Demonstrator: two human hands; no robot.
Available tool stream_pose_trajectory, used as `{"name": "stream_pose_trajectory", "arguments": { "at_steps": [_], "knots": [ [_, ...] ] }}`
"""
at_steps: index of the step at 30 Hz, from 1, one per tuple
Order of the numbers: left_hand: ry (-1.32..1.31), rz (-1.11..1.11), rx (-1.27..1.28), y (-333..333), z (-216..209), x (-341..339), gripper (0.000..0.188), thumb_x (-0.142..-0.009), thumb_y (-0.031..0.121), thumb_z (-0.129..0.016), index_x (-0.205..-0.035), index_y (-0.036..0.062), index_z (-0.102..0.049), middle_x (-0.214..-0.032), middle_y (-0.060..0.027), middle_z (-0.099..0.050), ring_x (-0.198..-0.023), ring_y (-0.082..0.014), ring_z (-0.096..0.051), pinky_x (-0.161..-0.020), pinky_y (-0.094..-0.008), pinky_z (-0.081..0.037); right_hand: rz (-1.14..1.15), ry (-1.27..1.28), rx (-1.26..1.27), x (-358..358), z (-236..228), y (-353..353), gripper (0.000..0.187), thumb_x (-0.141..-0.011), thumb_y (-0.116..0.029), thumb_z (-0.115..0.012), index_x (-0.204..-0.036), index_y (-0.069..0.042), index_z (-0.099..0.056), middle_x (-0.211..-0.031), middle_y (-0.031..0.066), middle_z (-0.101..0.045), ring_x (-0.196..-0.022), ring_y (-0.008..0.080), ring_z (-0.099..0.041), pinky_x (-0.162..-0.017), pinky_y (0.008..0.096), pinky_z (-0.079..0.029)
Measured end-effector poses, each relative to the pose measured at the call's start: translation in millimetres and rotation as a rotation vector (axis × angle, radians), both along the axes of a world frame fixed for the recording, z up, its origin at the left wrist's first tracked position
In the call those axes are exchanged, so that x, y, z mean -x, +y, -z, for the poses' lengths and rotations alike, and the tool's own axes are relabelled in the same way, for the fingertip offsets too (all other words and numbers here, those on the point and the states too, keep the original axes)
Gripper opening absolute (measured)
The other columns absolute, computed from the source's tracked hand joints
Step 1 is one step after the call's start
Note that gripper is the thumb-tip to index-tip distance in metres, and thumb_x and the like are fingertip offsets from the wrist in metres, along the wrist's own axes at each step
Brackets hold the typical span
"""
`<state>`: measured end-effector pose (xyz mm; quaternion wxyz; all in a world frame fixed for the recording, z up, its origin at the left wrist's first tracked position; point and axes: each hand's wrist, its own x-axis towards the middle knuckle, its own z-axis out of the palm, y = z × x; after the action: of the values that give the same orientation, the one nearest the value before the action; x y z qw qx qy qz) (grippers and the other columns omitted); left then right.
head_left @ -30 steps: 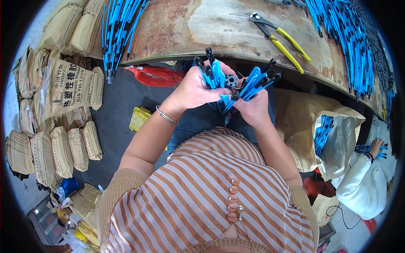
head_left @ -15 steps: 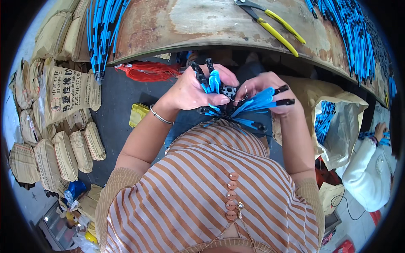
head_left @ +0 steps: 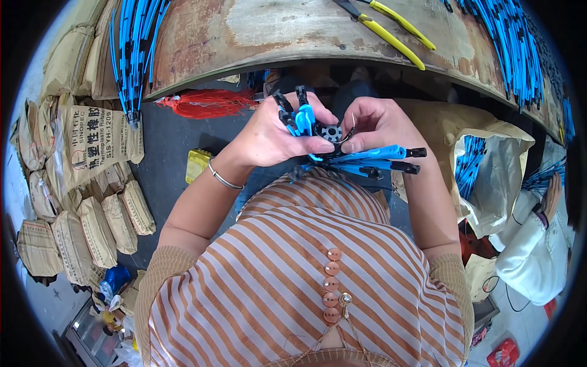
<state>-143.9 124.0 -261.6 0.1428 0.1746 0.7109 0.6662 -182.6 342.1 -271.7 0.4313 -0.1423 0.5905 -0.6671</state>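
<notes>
Just above my lap, my left hand (head_left: 275, 131) is closed around a small black notched hub (head_left: 331, 133), thumb pressed on its near side. Blue strips with black tips (head_left: 379, 158) fan out from the hub; some stand up between my left fingers, others stretch right below my right hand. With thumb and forefinger together, my right hand (head_left: 382, 125) pinches a thin curved wire (head_left: 353, 125) at the hub's right edge. The wire's lower end runs against the hub; its full path is hidden by my fingers.
Ahead is a worn wooden table (head_left: 275, 37) with yellow-handled pliers (head_left: 391, 40) and blue strip bundles (head_left: 507, 55). Red strands (head_left: 208, 103) hang near its edge. Paper sacks (head_left: 92, 134) stand left; an open paper bag (head_left: 489, 183) is right, near a co-worker's white sleeve (head_left: 526, 251).
My right hand has turned and drawn in to the hub, now pinching the wire. The strips it was spreading have swung lower and lie below it. My left hand keeps its hold.
</notes>
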Motion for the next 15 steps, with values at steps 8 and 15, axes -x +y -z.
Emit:
{"name": "stream_pose_trajectory", "arguments": {
  "at_steps": [8, 15],
  "knots": [
    [-0.03, -0.14, -0.016, 13.0, -6.0, -11.0, 0.03, -0.061, 0.001, -0.077, -0.088, 0.0006, -0.062, -0.082, -0.0088, -0.06, -0.074, -0.0172, -0.057, -0.065, -0.0294, -0.045, 0.11, 0.045, 0.009, -10.3, -0.6, -6.1, 0.027, -0.06, -0.001, -0.077, -0.078, -0.003, -0.057, -0.069, -0.003, -0.055, -0.061, 0.0034, -0.049, -0.054, 0.0186, -0.039],
    [0.033, -0.04, -0.106, 3.6, 4.3, -9.9, 0.034, -0.063, 0.001, -0.076, -0.094, 0.001, -0.063, -0.084, -0.0089, -0.061, -0.076, -0.0171, -0.057, -0.068, -0.0291, -0.047, 0.123, 0.038, -0.009, -11.9, -4.8, -13.7, 0.03, -0.057, -0.001, -0.079, -0.077, -0.003, -0.056, -0.068, -0.0019, -0.056, -0.061, 0.004, -0.049, -0.054, 0.0194, -0.04]
  ]
}}
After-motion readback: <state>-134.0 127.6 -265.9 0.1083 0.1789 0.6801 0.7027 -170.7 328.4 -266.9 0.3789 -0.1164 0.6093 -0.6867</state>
